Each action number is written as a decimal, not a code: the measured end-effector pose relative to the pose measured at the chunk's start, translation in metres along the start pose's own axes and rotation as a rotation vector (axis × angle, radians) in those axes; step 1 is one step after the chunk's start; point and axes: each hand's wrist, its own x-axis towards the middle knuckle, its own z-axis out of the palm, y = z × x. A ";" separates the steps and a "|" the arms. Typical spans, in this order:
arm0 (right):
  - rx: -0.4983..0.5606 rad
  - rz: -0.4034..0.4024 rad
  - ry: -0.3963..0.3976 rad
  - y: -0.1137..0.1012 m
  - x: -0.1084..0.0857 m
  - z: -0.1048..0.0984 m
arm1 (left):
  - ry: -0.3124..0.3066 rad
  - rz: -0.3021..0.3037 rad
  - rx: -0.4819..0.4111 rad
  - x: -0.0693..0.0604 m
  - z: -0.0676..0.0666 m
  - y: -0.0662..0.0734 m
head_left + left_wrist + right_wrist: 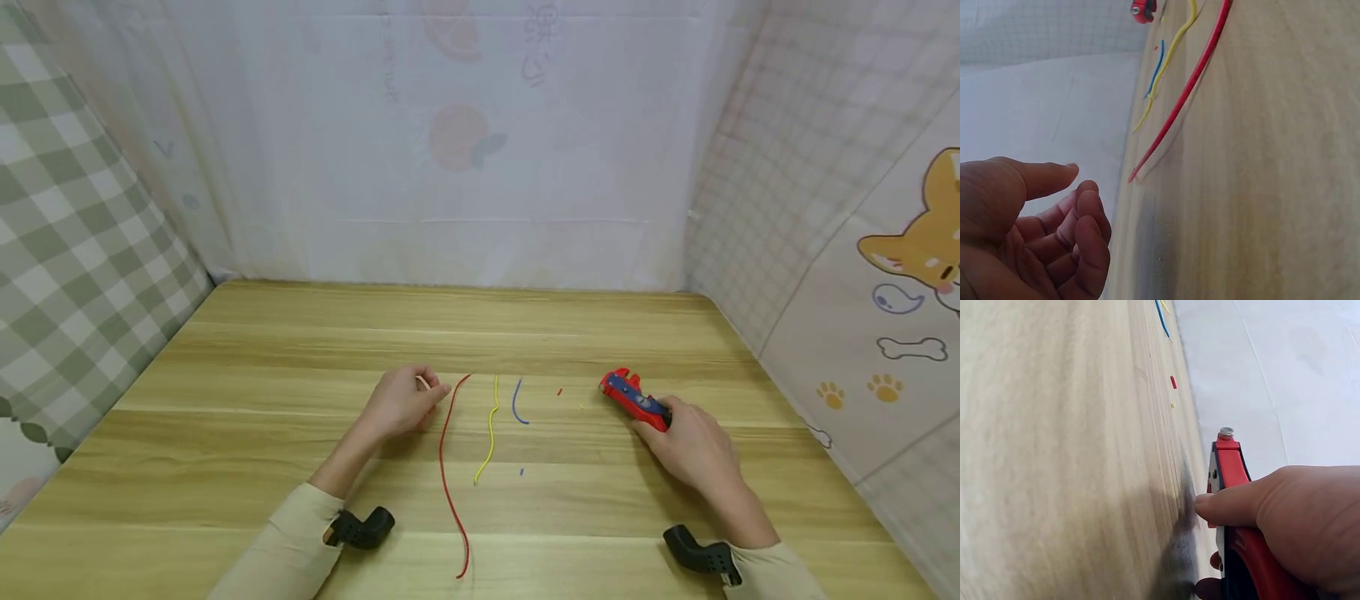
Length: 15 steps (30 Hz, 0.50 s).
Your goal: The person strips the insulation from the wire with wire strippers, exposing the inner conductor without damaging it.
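My right hand [693,442] grips a red and blue wire stripper [633,398] by its handles, its head pointing to the far left. In the right wrist view the thumb lies along the tool's red body [1233,467]. My left hand [401,404], fingers loosely curled and holding nothing, hovers just left of the far end of a long red wire [442,454]. To the right of that wire lie a shorter yellow wire [491,433] and a short, curved blue wire [515,404]. The left wrist view shows the left thumb [1050,178] apart from the fingertips.
Small cut bits lie on the wooden table [300,333]: a red piece [559,392], a yellow piece [582,407] and a blue piece [522,472]. A white curtain [337,167] hangs behind the table, with a checked cloth [75,208] at the left.
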 end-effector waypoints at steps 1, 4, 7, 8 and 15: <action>-0.007 -0.001 0.000 0.000 0.000 0.000 | 0.000 0.004 -0.007 0.000 -0.001 0.000; -0.016 -0.007 -0.005 0.000 -0.001 0.000 | 0.005 0.012 -0.023 0.001 -0.002 0.001; -0.020 -0.020 -0.010 0.000 -0.001 0.000 | 0.008 0.019 -0.023 0.001 -0.003 0.002; -0.017 -0.023 -0.012 0.000 -0.001 0.001 | 0.008 0.020 -0.021 0.002 -0.003 0.002; -0.030 -0.013 -0.012 -0.006 0.000 0.002 | 0.016 0.016 -0.032 0.001 -0.005 0.001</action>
